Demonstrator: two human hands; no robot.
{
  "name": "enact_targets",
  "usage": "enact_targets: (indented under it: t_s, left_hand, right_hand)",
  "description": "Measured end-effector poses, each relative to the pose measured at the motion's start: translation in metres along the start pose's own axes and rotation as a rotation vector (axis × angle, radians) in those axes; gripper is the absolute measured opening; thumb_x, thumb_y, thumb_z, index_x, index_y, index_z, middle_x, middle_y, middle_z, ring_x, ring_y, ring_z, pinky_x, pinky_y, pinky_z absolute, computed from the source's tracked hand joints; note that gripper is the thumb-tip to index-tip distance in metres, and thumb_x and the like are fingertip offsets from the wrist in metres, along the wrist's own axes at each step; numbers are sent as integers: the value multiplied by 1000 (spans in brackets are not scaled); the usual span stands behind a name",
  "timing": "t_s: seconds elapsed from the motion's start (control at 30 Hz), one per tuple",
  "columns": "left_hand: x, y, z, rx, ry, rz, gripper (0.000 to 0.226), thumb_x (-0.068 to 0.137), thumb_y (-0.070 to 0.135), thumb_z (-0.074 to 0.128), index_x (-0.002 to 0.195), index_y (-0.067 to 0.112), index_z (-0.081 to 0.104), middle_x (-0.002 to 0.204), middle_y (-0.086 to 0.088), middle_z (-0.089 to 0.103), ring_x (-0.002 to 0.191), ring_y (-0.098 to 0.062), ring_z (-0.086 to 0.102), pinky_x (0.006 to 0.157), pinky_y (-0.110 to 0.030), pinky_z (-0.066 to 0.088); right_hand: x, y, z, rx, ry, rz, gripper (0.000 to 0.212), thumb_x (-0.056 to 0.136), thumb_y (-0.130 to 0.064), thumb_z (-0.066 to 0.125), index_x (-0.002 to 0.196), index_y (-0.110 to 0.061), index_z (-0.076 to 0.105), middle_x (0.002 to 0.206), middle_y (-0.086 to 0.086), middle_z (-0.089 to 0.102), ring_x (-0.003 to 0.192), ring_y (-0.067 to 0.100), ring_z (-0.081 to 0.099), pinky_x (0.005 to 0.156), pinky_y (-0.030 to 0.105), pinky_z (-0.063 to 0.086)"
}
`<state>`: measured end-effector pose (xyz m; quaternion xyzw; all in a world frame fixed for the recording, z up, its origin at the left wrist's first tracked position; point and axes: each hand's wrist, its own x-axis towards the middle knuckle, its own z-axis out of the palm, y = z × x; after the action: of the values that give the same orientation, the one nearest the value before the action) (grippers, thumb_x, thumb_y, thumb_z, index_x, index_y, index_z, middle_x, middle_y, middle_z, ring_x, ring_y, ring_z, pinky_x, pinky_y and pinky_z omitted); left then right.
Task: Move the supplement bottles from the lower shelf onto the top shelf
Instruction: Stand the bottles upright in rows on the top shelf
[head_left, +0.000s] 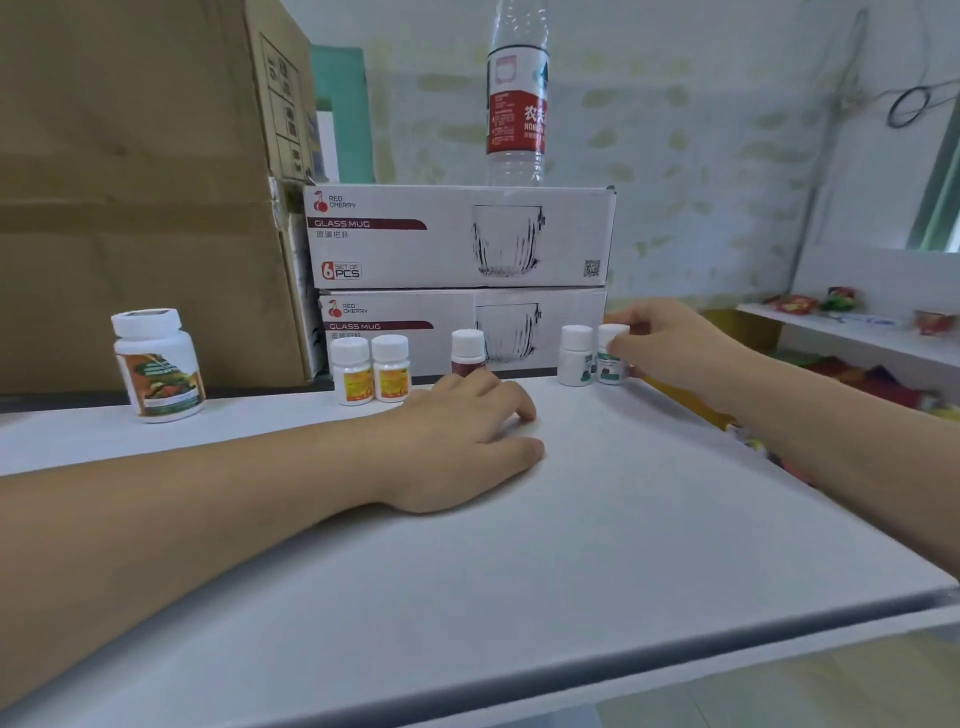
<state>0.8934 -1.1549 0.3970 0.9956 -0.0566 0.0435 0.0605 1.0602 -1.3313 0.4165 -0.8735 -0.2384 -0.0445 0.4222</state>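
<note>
Small green-labelled supplement bottle (612, 358), white cap, upright at the far right end of the white shelf (597, 519), at about 2 o'clock from the frame's centre. The right hand (670, 348) reaches in from 3 o'clock, and its grip is closed round this bottle, the fingertips on the cap and upper label. The fingers cover the bottle's right side, and it cannot be told whether the base rests on the shelf. Touching it at 9 o'clock stands a matching green-labelled bottle (575, 356). Further along the row at 9 o'clock is a dark-red-labelled bottle (467, 353), its lower part hidden behind the left hand (462, 441). That hand lies palm down on the shelf, its grip loose and holding nothing. Next come two yellow-labelled bottles (352, 371) (390, 368) side by side, and, well apart at the far left, a large bottle (156, 364) with an orange and green label. All label text is too blurred to read. Behind the row at 12 o'clock are two stacked glass mug boxes (462, 236). On these stands a clear water bottle (517, 93) with a red label, its top cut off by the frame. A large cardboard box (140, 182) fills the 10 o'clock corner. At 3 o'clock, a side shelf (841, 332) carries colourful packets, which are indistinct.
</note>
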Motion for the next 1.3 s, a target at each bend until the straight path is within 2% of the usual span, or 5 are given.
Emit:
enact_targets:
  t_s: [0.27,0.57,0.77,1.03,1.3]
  left_hand:
    - [1,-1,0,-15,13,1,40,99,54,37,133,33,42,135,7,40,124,-15,35,107,-38,32]
    - [-3,3,-4,-41,-13,-32,46,97,58,38,135,32,44,137,6,41,128,-16,37,112,-39,30]
    - [-33,3,-36,43,-3,-152,42,103,43,40,142,30,44,136,9,45,125,-14,45,107,-30,35]
    - [-199,-27,-73,203,46,-354,31,101,40,41,128,35,56,122,11,54,113,-15,52,100,-33,41]
    - [-432,-81,-79,297,134,-606,36,98,43,45,132,32,55,134,5,55,118,-22,53,98,-37,42]
  right_hand:
    - [6,7,3,17,-19,-14,39,84,-8,61,122,-18,61,102,-2,71,96,19,68,93,42,54]
    - [-19,1,-21,-95,126,-153,42,87,-19,61,127,-19,49,118,-2,55,101,18,55,80,27,39]
    - [-76,-35,-22,-420,-156,-279,38,90,-30,58,128,-31,51,125,-7,52,111,15,51,92,28,39]
    - [-173,-120,24,-636,-276,-428,39,95,-34,52,133,-26,53,134,-4,54,120,20,50,93,29,38]
    - [-291,-235,117,-561,-282,-646,28,90,-34,56,116,-27,63,109,-6,60,95,16,51,79,28,39]
